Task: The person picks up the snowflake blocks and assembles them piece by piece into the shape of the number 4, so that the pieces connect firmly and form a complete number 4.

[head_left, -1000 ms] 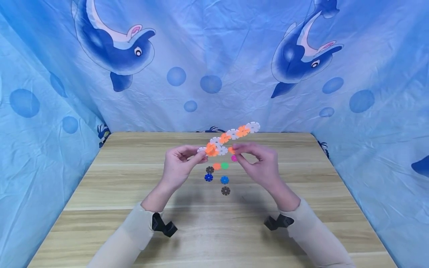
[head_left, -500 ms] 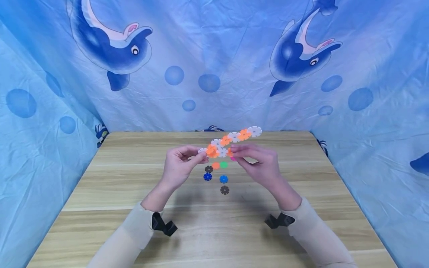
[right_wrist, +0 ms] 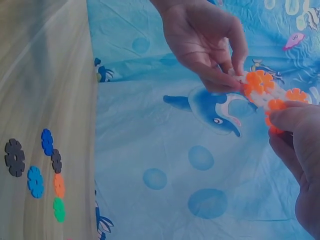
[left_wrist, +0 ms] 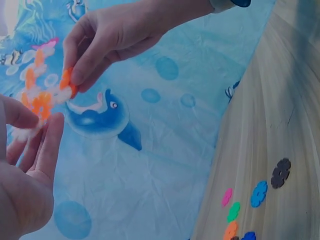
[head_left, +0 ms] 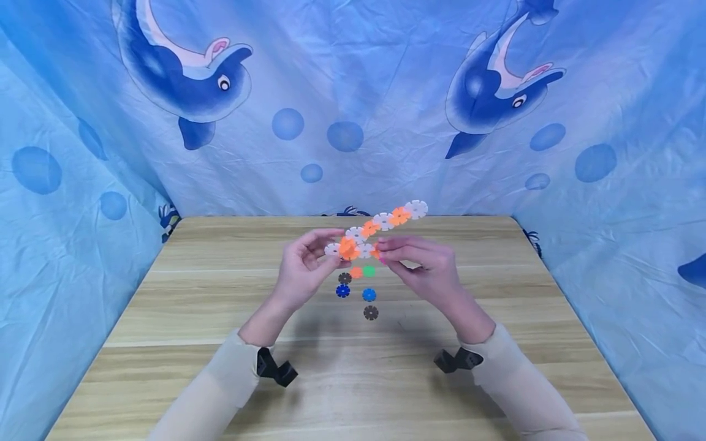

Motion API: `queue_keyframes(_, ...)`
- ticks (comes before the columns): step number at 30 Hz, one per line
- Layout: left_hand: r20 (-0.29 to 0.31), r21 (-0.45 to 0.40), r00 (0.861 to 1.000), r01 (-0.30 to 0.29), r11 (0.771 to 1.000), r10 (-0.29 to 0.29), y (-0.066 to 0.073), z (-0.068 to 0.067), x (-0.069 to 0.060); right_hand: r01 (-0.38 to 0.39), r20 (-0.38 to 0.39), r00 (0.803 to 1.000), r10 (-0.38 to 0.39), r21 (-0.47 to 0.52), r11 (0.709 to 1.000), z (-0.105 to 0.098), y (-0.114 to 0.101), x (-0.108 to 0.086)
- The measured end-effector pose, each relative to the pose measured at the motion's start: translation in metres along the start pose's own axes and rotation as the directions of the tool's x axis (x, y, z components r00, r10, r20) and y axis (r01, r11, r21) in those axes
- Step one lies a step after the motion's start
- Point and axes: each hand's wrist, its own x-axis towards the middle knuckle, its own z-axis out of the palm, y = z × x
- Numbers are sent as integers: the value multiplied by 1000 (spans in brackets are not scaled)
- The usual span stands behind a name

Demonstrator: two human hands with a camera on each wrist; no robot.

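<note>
Above the table, a chain of white and orange interlocking snowflake discs (head_left: 383, 221) runs up to the right, with a shorter row below it. Both rows meet at an orange cluster (head_left: 348, 248). My left hand (head_left: 303, 269) holds this joined end, its thumb below the cluster and the fingers behind. With thumb and fingers, my right hand (head_left: 427, 266) pinches an orange disc (right_wrist: 275, 112) at the right end of the shorter row. That disc touches or nearly touches the white disc (head_left: 364, 250) beside it; whether they interlock I cannot tell.
Loose discs lie on the wooden table (head_left: 353, 380) below the hands: blue (head_left: 343, 291), light blue (head_left: 369, 295), green (head_left: 368, 271), orange (head_left: 356, 272), pink (left_wrist: 227, 197) and two dark ones (head_left: 371, 313). A blue dolphin-print cloth (head_left: 353, 79) hangs around the table.
My right hand has brought its orange disc left against the white disc. My left hand has shifted slightly right, its fingers spread wider around the cluster. The loose discs have stayed put.
</note>
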Motion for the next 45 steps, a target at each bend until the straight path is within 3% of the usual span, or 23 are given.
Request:
queue_keyframes(2,47,18,999,1,1000,-2,0,4,1,-2,16,1000,2,0,1000,1,-1,1)
queue_keyframes(6,86,147,996,-8,989,-5,-2,11,3,9,44,999,-9,5,1000,5,-1,1)
queue_keyframes(9,37,243,999,-9,970,0,-5,16,4,25,49,998,-26,17,1000,8,0,1)
queue_keyframes(15,-100,308,991,-52,950,87,-12,23,4,46,70,997,-45,-12,999,14,0,-3)
queue_keyframes(18,-125,332,984,-82,940,129,-12,22,3,39,78,996,-39,-2,999,16,-1,-5)
queue_keyframes(23,-162,356,979,-61,933,126,-11,18,3,47,63,997,-49,23,999,17,1,-7)
queue_keyframes(27,-196,383,974,-34,923,117,-8,14,2,-34,36,999,34,0,999,11,9,-12)
queue_keyframes(30,-217,390,969,-22,921,115,-6,10,1,-146,84,986,147,-23,989,9,19,-19)
queue_keyframes(32,-225,389,968,-15,921,111,-5,8,1,-214,162,962,220,-53,975,10,26,-25)
queue_keyframes(35,-224,377,969,-9,926,101,-4,6,1,-303,308,897,318,-96,948,14,36,-34)
queue_keyframes(40,-206,354,974,-12,935,90,-3,5,2,-389,492,757,429,-189,902,25,47,-48)
queue_keyframes(45,-183,372,977,-38,927,113,-2,5,3,-418,642,611,463,-235,877,35,53,-57)
